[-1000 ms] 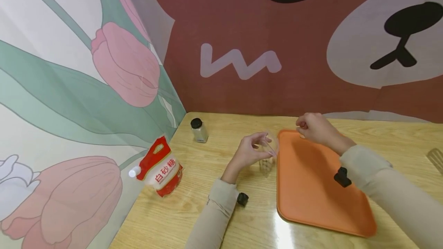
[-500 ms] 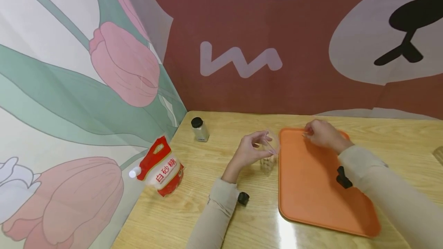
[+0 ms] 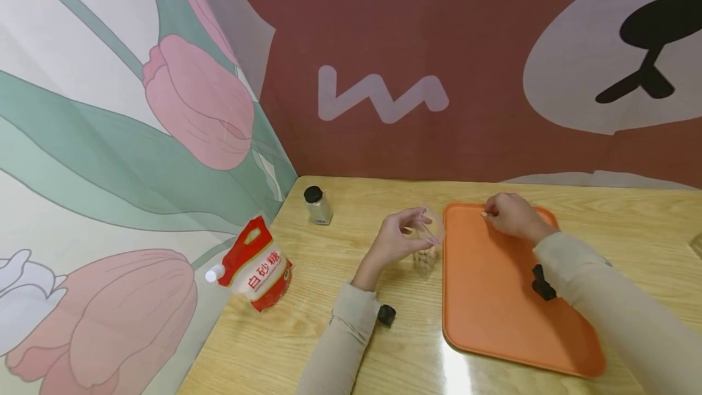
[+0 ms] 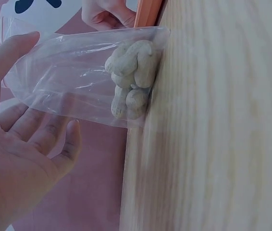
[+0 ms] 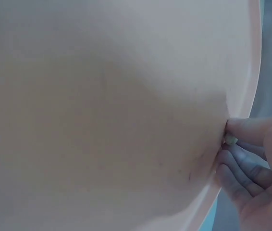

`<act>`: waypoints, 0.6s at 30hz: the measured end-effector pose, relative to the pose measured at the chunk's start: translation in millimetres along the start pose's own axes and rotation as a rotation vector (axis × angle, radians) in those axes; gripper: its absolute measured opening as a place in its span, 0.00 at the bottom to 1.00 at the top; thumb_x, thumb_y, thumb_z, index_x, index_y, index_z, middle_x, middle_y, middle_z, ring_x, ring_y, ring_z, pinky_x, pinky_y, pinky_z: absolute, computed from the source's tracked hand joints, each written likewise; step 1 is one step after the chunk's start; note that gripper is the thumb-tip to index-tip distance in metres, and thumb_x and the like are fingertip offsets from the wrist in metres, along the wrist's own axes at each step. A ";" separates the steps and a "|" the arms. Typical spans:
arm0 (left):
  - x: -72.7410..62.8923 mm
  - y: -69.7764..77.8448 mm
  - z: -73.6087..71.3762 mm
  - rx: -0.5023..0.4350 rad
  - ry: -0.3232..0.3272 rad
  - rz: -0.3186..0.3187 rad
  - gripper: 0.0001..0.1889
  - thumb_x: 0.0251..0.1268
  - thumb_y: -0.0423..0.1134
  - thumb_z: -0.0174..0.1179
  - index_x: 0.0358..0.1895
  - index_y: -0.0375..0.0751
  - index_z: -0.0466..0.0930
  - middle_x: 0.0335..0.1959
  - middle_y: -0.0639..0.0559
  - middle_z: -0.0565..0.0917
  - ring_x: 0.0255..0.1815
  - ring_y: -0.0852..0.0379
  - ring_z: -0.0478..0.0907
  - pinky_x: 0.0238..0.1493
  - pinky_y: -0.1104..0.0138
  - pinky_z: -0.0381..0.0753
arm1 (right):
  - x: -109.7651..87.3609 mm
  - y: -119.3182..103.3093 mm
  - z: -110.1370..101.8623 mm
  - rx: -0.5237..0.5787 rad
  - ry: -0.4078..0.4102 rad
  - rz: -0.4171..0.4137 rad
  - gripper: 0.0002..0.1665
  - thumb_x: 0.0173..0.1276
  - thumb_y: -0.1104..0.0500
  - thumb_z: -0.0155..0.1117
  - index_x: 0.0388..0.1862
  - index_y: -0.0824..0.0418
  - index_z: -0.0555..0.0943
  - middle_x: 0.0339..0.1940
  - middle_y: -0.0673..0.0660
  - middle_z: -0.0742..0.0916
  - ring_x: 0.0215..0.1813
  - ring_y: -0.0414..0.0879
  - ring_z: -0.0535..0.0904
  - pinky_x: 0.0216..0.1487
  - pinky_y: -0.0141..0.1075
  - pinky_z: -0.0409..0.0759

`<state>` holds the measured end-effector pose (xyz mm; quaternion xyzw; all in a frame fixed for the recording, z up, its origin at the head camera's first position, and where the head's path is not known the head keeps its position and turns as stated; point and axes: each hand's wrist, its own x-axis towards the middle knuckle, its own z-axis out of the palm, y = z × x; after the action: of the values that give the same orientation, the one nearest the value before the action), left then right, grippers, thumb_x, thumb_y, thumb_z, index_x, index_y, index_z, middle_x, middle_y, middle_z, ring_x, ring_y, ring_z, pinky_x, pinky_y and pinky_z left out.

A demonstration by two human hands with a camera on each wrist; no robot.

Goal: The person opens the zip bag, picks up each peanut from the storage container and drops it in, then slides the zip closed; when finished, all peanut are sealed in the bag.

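My left hand (image 3: 396, 238) holds a clear plastic bag (image 4: 73, 72) by its mouth, thumb on one side and fingers on the other. Several peanuts in their shells (image 4: 133, 65) lie in the bottom of the bag, which stands on the table just left of the orange tray (image 3: 515, 303). Down at the tray's far end, my right hand (image 3: 510, 215) pinches a small pale piece, probably a peanut (image 5: 230, 139), between thumb and fingers. Most of that piece is hidden by the fingertips.
A red and white sugar pouch (image 3: 260, 270) with a white cap stands at the left. Behind it is a small jar (image 3: 318, 209) with a black lid. Part of a slatted utensil (image 3: 696, 245) shows at the right edge. A printed cloth wall closes off the back.
My right hand has come down and slightly right onto the far part of the tray, and the pale piece now shows at its fingertips. The left hand stays at the bag.
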<state>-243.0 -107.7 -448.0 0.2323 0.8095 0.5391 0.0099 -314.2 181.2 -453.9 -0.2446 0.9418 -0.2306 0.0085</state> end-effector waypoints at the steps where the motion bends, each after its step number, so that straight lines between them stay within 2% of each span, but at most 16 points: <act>1: 0.1 0.0 0.3 -0.005 -0.001 -0.002 0.34 0.58 0.35 0.73 0.69 0.38 0.72 0.52 0.47 0.85 0.44 0.61 0.79 0.53 0.55 0.78 | -0.2 0.0 0.2 -0.002 0.002 0.005 0.06 0.65 0.67 0.66 0.38 0.70 0.86 0.31 0.58 0.86 0.30 0.49 0.80 0.35 0.49 0.79; 6: 0.4 0.2 1.0 -0.007 0.000 -0.006 0.34 0.57 0.35 0.73 0.68 0.38 0.73 0.52 0.50 0.86 0.44 0.60 0.79 0.53 0.57 0.78 | -0.9 1.1 -0.2 0.004 0.008 0.013 0.07 0.65 0.68 0.66 0.38 0.72 0.86 0.31 0.60 0.87 0.31 0.51 0.81 0.35 0.49 0.80; 12: 0.3 0.7 0.8 -0.003 -0.001 0.003 0.34 0.57 0.35 0.74 0.68 0.39 0.73 0.52 0.48 0.85 0.44 0.62 0.79 0.53 0.59 0.78 | -0.4 -1.8 -6.5 -0.003 0.030 -0.015 0.06 0.65 0.68 0.66 0.38 0.72 0.85 0.32 0.61 0.87 0.33 0.54 0.83 0.38 0.52 0.81; 18: 0.4 0.9 1.4 0.000 -0.004 0.000 0.34 0.56 0.35 0.74 0.68 0.40 0.73 0.52 0.48 0.86 0.44 0.62 0.80 0.53 0.58 0.78 | 0.1 -24.1 -20.5 0.007 0.056 -0.071 0.08 0.67 0.68 0.66 0.40 0.73 0.85 0.35 0.63 0.88 0.37 0.56 0.84 0.41 0.53 0.81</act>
<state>-242.6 -106.1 -447.8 0.2332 0.8096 0.5386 0.0114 -305.9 171.3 -425.0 -0.2714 0.9316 -0.2406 -0.0253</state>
